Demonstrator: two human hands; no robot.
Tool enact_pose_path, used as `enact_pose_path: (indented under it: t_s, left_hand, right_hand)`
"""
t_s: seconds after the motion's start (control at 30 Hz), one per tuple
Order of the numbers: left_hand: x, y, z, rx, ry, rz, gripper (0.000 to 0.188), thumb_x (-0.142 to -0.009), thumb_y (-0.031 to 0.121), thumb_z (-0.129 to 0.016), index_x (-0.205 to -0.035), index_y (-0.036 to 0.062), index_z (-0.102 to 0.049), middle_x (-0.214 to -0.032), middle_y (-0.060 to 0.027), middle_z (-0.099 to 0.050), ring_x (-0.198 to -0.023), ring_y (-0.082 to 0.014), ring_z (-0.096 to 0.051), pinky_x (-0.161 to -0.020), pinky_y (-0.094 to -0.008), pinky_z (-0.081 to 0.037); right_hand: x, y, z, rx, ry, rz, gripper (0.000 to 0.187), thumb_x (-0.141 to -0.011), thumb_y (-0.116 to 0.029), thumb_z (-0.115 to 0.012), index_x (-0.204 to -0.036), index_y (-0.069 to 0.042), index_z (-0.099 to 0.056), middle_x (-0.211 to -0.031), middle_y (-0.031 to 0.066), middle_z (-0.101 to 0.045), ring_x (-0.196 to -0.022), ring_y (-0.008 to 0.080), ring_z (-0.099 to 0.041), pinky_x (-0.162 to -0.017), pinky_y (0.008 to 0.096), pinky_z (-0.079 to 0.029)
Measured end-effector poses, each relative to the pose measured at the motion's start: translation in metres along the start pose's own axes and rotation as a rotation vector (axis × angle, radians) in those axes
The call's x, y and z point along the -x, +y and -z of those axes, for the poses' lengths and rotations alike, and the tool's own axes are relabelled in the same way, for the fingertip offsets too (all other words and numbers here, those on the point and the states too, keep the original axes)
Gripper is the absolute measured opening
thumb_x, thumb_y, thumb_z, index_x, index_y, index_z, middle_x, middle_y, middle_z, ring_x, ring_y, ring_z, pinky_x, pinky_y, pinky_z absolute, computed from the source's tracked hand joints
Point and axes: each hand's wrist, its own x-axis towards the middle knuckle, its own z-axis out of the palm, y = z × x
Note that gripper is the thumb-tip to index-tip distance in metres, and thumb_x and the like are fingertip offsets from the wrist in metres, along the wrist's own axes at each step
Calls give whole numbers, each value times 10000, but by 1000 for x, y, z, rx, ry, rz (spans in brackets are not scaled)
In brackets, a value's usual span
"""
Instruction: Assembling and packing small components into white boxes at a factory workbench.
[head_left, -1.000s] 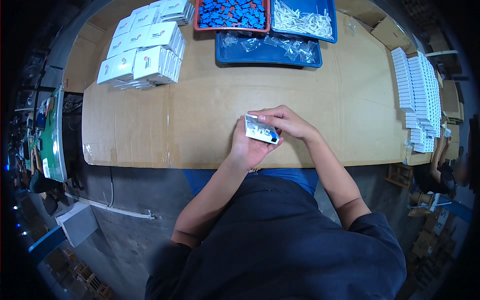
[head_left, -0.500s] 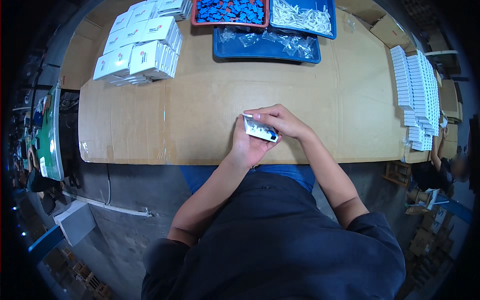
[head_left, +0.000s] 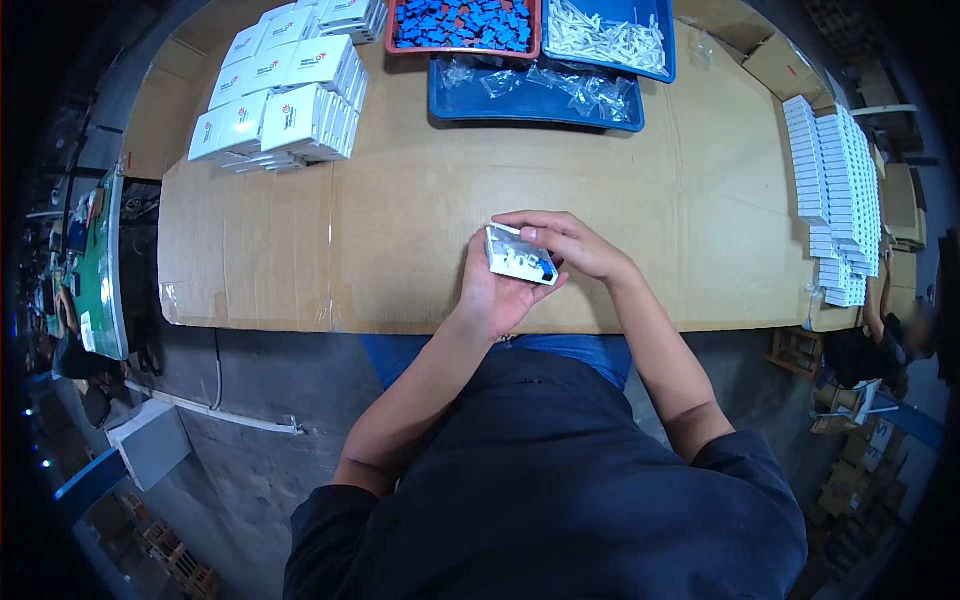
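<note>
Close to the table's front edge, my left hand [head_left: 497,297] cradles a small shallow white box [head_left: 517,256] from below, its fingers curled round the sides. The box faces up and is tilted. Inside it show small white pieces and a clear, shiny layer, with a blue piece [head_left: 547,270] at the lower right corner. I cannot make out the pieces exactly. From the right, my right hand [head_left: 572,245] reaches over the box's far edge, thumb on its top and fingers along the far side. Part of the box's far side is hidden by those fingers.
Stacked white boxes [head_left: 290,115] stand at the back left. Behind lie a red tray [head_left: 465,49] of blue parts, a blue tray [head_left: 668,40] of white parts and another blue tray [head_left: 480,111] with clear bags. Tall white box stacks [head_left: 838,190] line the right; other people are beyond both sides.
The box has tipped a little, so more of its top and the white pieces shows. My right hand's fingers have shifted slightly on its far edge.
</note>
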Motion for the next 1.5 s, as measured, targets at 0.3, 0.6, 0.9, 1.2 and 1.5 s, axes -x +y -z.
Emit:
enact_pose_path:
  t_s: [0.3, 0.6, 0.9, 1.2, 1.5]
  left_hand:
    - [2, -3, 1, -31, 42, -19, 677, -1085, 640, -224, -1455, 140, -490, -1419, -125, -564, -1316, -317, -563, -1076, -602, -489]
    - [0, -1, -1, -9, 125, 25, 643, -1092, 620, -233, -1422, 152, -525, -1355, -109, -603, -1204, -299, -608, -1027, -579, -516]
    - [-4, 3, 4, 61, 157, 94, 554, -1085, 572, -348, -1326, 137, -594, -1251, -100, -644, -1098, -301, -640, -995, -558, -539]
    - [-5, 11, 2, 23, 198, 133, 510, -1094, 527, -373, -1315, 122, -589, -1224, -106, -653, -1072, -292, -653, -984, -567, -552]
    - [-9, 13, 8, 50, 210, 148, 560, -1100, 545, -345, -1346, 94, -571, -1268, -130, -636, -1175, -317, -633, -1017, -570, -538]
  right_hand:
    - [5, 5, -6, -64, -14, 40, 488, -990, -162, -676, -1447, -14, -592, -1308, 116, -687, -1183, 183, -639, -1039, 331, -500]
    - [1, 7, 5, 20, -15, 8, 423, -982, -169, -692, -1389, -58, -670, -1318, 98, -703, -1143, 161, -643, -1009, 308, -505]
    - [-4, 5, 0, 140, 43, -100, 374, -1024, -355, -676, -1350, -177, -719, -798, -42, -666, -650, 46, -518, -568, 236, -462]
    - [-11, 2, 2, 194, 28, -140, 377, -1017, -413, -673, -1326, -206, -735, -744, -37, -643, -639, 54, -511, -555, 246, -455]
    - [-9, 0, 1, 185, 15, -169, 410, -1004, -386, -712, -1314, -119, -736, -1024, 57, -775, -894, 84, -630, -815, 278, -538]
